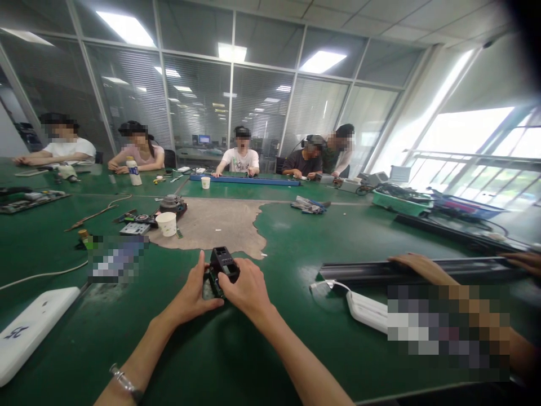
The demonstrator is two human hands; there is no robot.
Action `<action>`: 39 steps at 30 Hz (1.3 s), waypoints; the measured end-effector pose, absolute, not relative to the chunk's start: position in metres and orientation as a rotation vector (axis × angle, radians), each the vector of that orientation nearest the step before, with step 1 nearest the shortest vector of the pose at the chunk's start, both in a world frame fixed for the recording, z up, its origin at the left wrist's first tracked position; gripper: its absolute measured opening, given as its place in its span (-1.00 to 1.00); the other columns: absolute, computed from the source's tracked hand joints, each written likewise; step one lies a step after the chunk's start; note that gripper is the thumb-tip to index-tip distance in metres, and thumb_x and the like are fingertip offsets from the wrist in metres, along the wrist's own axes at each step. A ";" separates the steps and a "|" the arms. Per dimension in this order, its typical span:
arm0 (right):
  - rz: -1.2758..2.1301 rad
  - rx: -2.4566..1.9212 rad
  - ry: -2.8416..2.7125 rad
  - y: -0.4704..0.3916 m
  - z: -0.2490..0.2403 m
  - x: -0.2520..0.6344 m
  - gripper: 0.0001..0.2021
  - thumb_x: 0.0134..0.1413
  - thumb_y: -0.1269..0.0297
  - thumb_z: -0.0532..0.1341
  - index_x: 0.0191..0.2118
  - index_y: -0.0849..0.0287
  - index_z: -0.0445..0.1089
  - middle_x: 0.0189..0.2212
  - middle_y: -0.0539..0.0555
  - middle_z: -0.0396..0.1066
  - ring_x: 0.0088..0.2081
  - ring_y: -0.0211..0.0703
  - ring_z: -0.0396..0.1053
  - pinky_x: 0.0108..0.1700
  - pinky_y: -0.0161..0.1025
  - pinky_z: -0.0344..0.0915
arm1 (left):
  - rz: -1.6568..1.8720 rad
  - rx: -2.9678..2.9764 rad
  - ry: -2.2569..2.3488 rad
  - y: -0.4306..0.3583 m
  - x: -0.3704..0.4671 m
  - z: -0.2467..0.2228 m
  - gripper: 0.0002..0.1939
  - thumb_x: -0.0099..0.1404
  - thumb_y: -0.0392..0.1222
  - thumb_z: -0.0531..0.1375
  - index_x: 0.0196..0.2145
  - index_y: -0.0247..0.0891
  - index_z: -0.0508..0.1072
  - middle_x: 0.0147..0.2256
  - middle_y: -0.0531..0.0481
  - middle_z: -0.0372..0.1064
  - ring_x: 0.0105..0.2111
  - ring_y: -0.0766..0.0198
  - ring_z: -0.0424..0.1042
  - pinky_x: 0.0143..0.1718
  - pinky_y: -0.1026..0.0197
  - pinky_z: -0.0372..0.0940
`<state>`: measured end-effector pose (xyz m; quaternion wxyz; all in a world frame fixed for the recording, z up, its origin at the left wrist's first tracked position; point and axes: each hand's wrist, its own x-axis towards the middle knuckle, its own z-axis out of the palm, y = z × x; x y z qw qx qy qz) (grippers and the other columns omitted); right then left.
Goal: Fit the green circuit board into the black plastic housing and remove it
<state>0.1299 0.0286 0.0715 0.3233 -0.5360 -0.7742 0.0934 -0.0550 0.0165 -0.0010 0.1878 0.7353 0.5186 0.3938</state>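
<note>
From the head camera, we look down at our two bare hands meeting over a green table [270, 349]. Our left hand [192, 296] and right hand [247, 290] both grasp a small black boxy device [223, 269], which sits between our fingertips and rests on or just above the table surface. Our left thumb stands up along its left side; our right fingers curl around its right and near side. We cannot read any brand or label on the device. Its long axis runs roughly away from us, tilted slightly right, with open square recesses facing up at the far end. Left of our left fingers, well apart, lies a white flat box [29, 330] with blue markings too skewed to read. Beyond our fingertips stands a white paper cup [167, 223]. To the right of our right fingers lies a white cabled adapter [366, 309], and past it a co-worker's hand [416, 266] rests on a long dark rail [359, 272]. Other people sit along the table's far side.
</note>
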 end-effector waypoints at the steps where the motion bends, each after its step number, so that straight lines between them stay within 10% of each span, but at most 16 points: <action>1: 0.233 -1.415 -2.041 0.028 0.070 0.128 -0.71 0.02 0.08 0.16 -0.23 0.19 0.37 -0.30 0.13 0.39 -0.22 -0.09 0.35 -0.12 -0.25 0.20 | 1.117 2.070 1.452 0.017 -0.055 -0.001 0.26 0.00 -0.01 0.35 0.29 -0.11 -0.55 0.15 -0.22 0.05 0.13 -0.03 0.13 0.14 -0.15 0.05; 19: 0.189 -1.488 -2.160 0.020 0.056 0.116 -0.68 0.02 0.05 0.13 -0.20 0.19 0.29 -0.26 0.14 0.34 -0.25 -0.05 0.34 -0.22 -0.20 0.20 | 0.926 2.312 1.577 0.015 -0.066 -0.012 0.25 -0.01 0.19 0.30 0.31 -0.23 -0.47 0.30 -0.37 -0.32 0.26 -0.27 -0.19 0.17 -0.28 -0.06; 39: 0.250 -1.445 -2.006 0.022 0.061 0.126 -0.72 0.02 0.10 0.14 -0.22 0.17 0.32 -0.29 0.10 0.38 -0.21 -0.08 0.36 -0.15 -0.25 0.20 | 0.862 2.403 1.758 0.017 -0.058 -0.009 0.15 -0.07 0.30 0.26 0.28 -0.34 -0.13 0.27 -0.38 -0.17 0.26 -0.22 -0.14 0.20 -0.25 -0.07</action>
